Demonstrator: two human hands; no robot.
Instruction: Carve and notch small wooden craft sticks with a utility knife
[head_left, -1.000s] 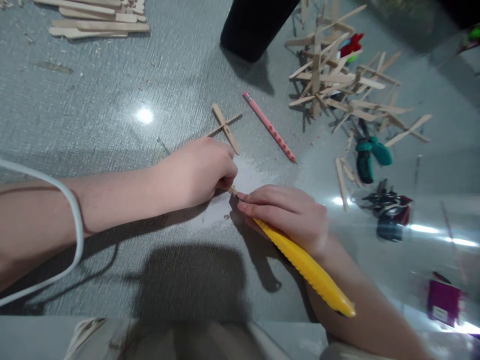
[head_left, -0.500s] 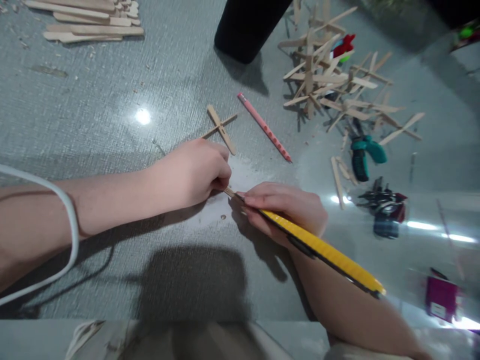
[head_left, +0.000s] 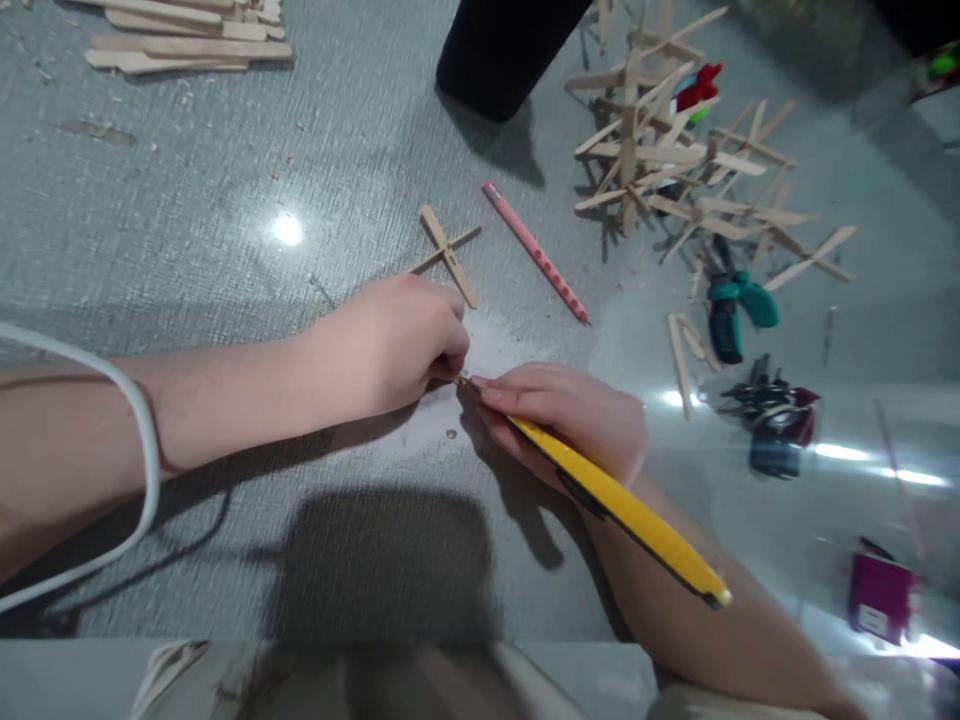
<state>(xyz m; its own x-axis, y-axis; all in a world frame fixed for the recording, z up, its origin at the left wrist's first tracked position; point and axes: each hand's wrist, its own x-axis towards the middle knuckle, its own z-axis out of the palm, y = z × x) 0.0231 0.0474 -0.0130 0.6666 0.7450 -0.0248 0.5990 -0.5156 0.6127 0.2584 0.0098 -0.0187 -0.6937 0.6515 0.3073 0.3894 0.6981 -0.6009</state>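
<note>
My left hand is closed on a small wooden stick, most of it hidden under the fingers. In my right hand is a yellow utility knife, its handle slanting down toward the forearm. The knife's front end meets the stick's short visible end, close to the left fingertips. Just beyond my left hand lie two crossed wooden sticks on the grey table. A pink pencil rests to the right of them.
A black container stands at the back. Crossed sticks are heaped at the back right, near teal-handled pliers and a dark cluster of tools. Stacked sticks lie back left. A white cable loops over my left forearm.
The knife's rear end has swung left and slightly down, and my right hand has shifted slightly left toward my left hand. The whole view has shifted a little.
</note>
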